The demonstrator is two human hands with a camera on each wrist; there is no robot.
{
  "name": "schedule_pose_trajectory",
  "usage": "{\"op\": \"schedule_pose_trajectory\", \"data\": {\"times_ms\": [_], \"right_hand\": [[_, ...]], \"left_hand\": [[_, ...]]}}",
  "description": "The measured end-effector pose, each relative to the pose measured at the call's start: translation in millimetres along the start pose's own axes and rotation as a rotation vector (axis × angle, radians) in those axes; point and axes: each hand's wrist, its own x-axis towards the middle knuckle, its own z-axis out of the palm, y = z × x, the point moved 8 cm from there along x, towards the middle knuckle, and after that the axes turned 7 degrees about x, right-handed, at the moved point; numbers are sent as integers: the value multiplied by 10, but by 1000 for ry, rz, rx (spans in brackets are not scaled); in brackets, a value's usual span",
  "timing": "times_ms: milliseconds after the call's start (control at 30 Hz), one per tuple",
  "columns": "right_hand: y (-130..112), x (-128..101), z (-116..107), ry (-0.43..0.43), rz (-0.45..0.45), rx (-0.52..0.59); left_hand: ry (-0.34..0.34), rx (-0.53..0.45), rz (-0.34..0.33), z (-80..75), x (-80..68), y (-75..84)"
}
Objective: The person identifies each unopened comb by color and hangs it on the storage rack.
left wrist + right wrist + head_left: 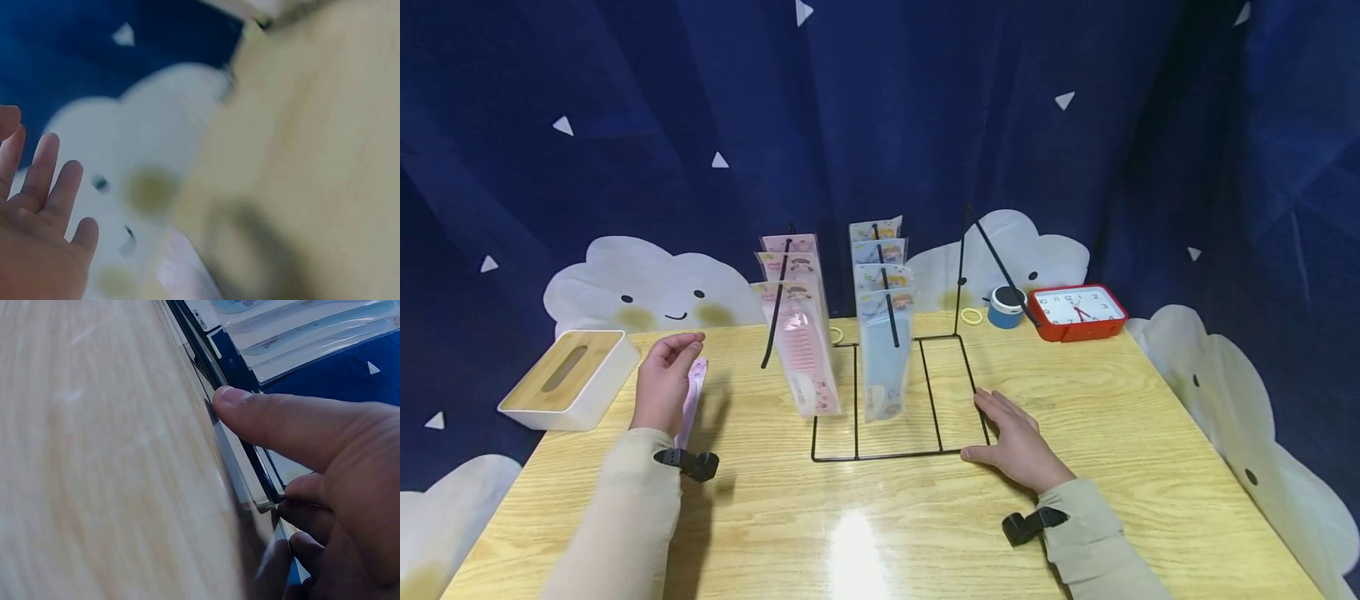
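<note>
A black wire rack (958, 337) stands mid-table. Pink comb packets (801, 350) hang on its left hook and blue packets (883, 346) on the middle hook; the right hook (1000, 262) is bare. My left hand (664, 382) hovers left of the rack with its fingers (47, 169) spread and straight. A pink packet (691, 404) lies just beside the palm, blurred in the left wrist view (181, 275); I cannot tell whether they touch. My right hand (1013, 443) rests flat on the rack's front right corner, its thumb (281, 422) lying along the base wire (206, 359).
A white tissue box (568, 377) with a wooden lid sits at the left edge. At the back right are a red clock (1077, 311), a small blue pot (1006, 307) and a yellow ring (972, 316). A blue curtain with white clouds surrounds the wooden table (865, 533).
</note>
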Motion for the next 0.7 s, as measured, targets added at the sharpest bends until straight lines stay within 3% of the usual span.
{"op": "schedule_pose_trajectory", "data": {"times_ms": [100,167,333,433,700], "right_hand": [[-4,2,-2,-2,1,0],[-8,1,-2,-3,1,-1],[8,4,2,0,4,-10],[10,7,4,2,3,-6],[-11,4,-7,5,-3,-1]], "left_hand": [[3,116,-56,-78,21,-249],[-30,185,-101,-103,22,-392],[-210,442,-195,-112,-15,-665],[-284,584,-191,-124,-21,-725],[-408,915,-139,-91,-2,-767]]}}
